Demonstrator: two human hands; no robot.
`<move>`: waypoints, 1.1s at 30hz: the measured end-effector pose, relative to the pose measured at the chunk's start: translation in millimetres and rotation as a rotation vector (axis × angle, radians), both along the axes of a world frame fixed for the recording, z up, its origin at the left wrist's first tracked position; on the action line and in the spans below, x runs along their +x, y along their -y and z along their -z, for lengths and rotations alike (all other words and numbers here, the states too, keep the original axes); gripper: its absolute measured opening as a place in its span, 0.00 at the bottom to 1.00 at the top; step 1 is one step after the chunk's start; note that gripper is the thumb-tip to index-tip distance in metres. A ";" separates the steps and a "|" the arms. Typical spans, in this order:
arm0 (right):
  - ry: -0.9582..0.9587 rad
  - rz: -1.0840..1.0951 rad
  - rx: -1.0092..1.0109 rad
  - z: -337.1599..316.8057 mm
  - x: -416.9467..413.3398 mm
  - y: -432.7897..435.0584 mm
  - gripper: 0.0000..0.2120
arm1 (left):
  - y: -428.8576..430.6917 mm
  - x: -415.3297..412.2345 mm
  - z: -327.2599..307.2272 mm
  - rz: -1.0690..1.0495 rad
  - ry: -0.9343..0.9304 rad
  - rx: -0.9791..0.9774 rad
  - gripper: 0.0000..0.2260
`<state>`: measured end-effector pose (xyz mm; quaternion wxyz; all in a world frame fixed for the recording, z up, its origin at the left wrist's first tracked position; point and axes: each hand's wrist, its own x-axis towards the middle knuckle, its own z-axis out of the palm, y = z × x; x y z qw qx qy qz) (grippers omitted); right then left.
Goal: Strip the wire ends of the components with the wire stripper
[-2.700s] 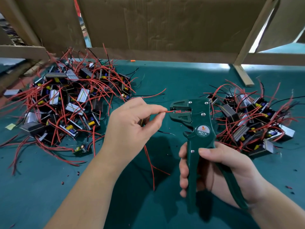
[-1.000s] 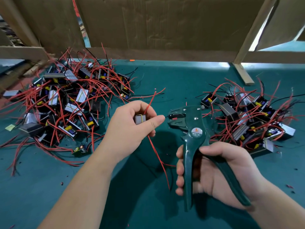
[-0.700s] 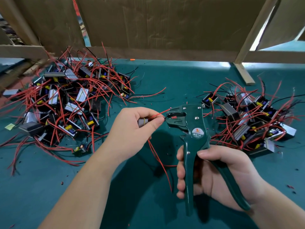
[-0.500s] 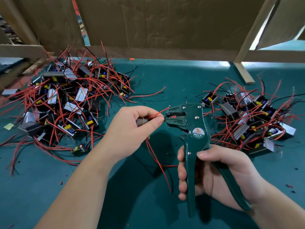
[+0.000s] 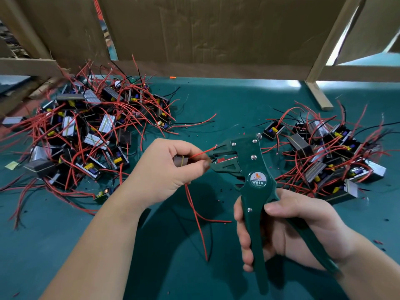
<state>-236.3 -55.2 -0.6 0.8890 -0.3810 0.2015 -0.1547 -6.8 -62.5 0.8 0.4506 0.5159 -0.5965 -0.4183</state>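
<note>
Head view, bench station.

Your left hand (image 5: 166, 172) is closed round one component (image 5: 180, 160), a small dark block with a yellow band, held in the curled fingers. Thumb and forefinger pinch its red wire (image 5: 201, 152) just short of the tool. The wire runs up and to the right, and its tip meets the front of the wire stripper (image 5: 255, 169). There is a bit of red inside the tool's mouth, but I cannot tell whether the wire is seated there.

Your right hand (image 5: 287, 226) is wrapped round the stripper's two green handles, fingers on the straight one and palm against the one angled to the lower right. The handles stand apart. The head points left, towards your left hand, and both hands are raised above the green mat (image 5: 227, 105).

Two more red leads (image 5: 197, 213) hang from under the left hand, down past the stripper's handles (they trail close to your right fingers).

Surroundings:
- The left pile (image 5: 86, 131) of components is a large tangle of red and black wires, just beyond your left wrist.
- The right pile (image 5: 324, 156) is smaller and lies close behind the stripper's head.
- Red insulation scraps (image 5: 378, 242) are scattered on the mat.
- A cardboard wall (image 5: 216, 29) closes off the back.
- A wooden strut (image 5: 318, 94) leans at rear right.
</note>
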 end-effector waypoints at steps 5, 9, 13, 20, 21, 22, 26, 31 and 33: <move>-0.013 -0.005 -0.006 0.0 -1.4 0.9 0.20 | -0.9 1.9 -1.1 0.023 0.010 -0.006 0.02; -0.008 -0.007 0.007 -1.2 -2.2 1.1 0.19 | -1.6 0.5 -1.2 0.026 -0.007 -0.024 0.08; -0.005 -0.001 0.012 -0.6 -1.8 1.4 0.20 | -1.5 -0.6 -1.0 0.022 -0.008 -0.021 0.06; -0.018 0.023 0.046 1.4 -1.5 1.5 0.20 | -1.6 -0.2 0.5 -0.015 0.129 -0.092 0.02; -0.021 0.025 0.047 1.6 -1.5 1.7 0.20 | -1.6 -0.1 0.5 -0.022 0.144 -0.100 0.02; -0.023 0.023 0.044 1.8 -1.7 1.8 0.19 | -1.5 0.0 0.5 -0.023 0.164 -0.108 0.02; -0.045 0.015 0.016 1.0 -1.8 2.0 0.17 | -2.1 0.8 0.2 -0.005 0.184 -0.126 0.01; -0.066 0.026 0.037 1.2 -2.9 1.9 0.18 | -1.8 0.6 0.5 -0.022 0.242 -0.167 0.01; -0.065 0.023 0.049 0.5 -3.1 1.9 0.18 | -1.9 0.8 0.4 -0.022 0.250 -0.185 0.03</move>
